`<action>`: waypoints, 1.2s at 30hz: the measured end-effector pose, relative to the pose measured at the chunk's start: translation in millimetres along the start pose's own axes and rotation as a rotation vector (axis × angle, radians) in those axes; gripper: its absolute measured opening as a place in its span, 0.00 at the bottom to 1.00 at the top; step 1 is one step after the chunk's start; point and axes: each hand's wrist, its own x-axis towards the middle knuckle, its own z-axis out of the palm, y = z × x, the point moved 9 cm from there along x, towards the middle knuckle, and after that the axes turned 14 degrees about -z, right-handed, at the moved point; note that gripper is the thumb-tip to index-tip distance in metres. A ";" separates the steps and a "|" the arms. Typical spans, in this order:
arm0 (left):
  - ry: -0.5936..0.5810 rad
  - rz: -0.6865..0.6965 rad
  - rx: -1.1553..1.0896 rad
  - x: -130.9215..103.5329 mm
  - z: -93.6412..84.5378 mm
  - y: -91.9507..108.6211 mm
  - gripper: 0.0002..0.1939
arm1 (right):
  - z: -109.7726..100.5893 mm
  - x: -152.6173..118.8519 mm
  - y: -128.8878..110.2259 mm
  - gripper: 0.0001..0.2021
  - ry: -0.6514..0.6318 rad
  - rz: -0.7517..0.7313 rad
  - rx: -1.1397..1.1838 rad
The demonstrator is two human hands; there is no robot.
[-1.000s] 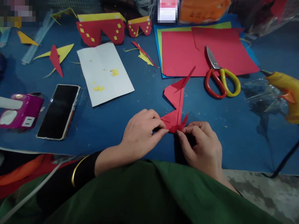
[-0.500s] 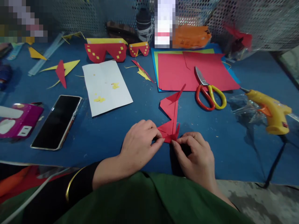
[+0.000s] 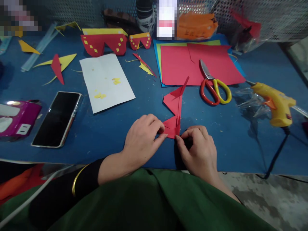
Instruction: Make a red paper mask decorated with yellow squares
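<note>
A red folded paper piece (image 3: 174, 99) with pointed ends lies on the blue table (image 3: 149, 109) in front of me. My left hand (image 3: 143, 139) pinches its lower left edge between thumb and fingers. At its lower right corner is my right hand (image 3: 199, 147), thumb and forefinger closed on the paper's edge. Beyond the piece, scissors (image 3: 211, 83) with one red and one yellow handle rest partly on a stack of coloured sheets (image 3: 178, 64), red on top. A white sheet (image 3: 106, 83) with small yellow paper bits lies to the left.
A black phone (image 3: 57, 118) and a purple packet (image 3: 24, 115) lie at the left. Two red-and-yellow paper masks (image 3: 104, 43) stand at the back. A yellow glue gun (image 3: 276, 102) with its black cable is at the right, near an orange packet (image 3: 196, 25).
The view has tilted down a little, so the table things sit higher. The small upright flap at the paper's lower right corner now lies flatter. Both hands remain at the paper.
</note>
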 end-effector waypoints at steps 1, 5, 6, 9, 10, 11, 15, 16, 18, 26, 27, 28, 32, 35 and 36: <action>0.017 0.066 0.013 -2.5 -0.6 4.9 0.04 | 0.4 0.0 0.0 0.04 -0.002 0.000 0.001; 0.013 0.425 0.177 -22.4 6.8 32.4 0.12 | 3.1 -0.3 2.3 0.02 -0.018 0.013 -0.002; -0.006 0.475 0.227 -26.5 9.9 36.0 0.13 | 3.5 -0.6 3.4 0.02 -0.018 0.020 -0.001; -0.065 0.522 0.322 -32.5 15.1 39.5 0.19 | 1.8 -3.2 8.8 0.02 0.001 0.065 0.018; -0.075 0.527 0.335 -33.6 15.6 40.0 0.20 | -1.0 -4.5 9.8 0.04 0.025 0.076 0.028; -0.081 0.530 0.344 -34.4 15.8 40.1 0.21 | -4.3 -5.7 9.0 0.06 0.051 0.070 0.034; -0.097 0.517 0.331 -35.3 17.7 38.1 0.22 | -9.0 -8.5 -17.3 0.18 0.025 -0.181 -0.013; -0.100 0.512 0.324 -35.4 18.3 37.4 0.23 | -6.4 -10.3 -24.9 0.20 -0.017 -0.257 -0.036; -0.096 0.510 0.315 -36.1 18.8 36.8 0.24 | -1.2 -14.4 -33.1 0.25 -0.090 -0.351 -0.064; -0.077 0.525 0.328 -38.2 16.7 38.0 0.23 | -2.9 -9.2 -10.0 0.21 -0.264 -0.315 0.221; -0.080 0.523 0.329 -37.9 17.1 38.5 0.23 | -3.7 -8.4 -8.5 0.22 -0.279 -0.325 0.231; -0.084 0.521 0.331 -37.5 17.7 39.2 0.23 | -4.5 -8.0 -7.5 0.22 -0.286 -0.335 0.233; -0.075 0.517 0.371 -36.8 19.1 44.0 0.22 | -4.2 -9.3 -4.9 0.22 -0.270 -0.335 0.238; -0.033 0.502 0.416 -38.8 15.2 44.7 0.21 | -2.0 -11.0 -4.9 0.22 -0.266 -0.327 0.227; -0.014 0.497 0.429 -40.2 12.5 43.8 0.21 | -1.7 -11.2 -5.2 0.22 -0.264 -0.327 0.221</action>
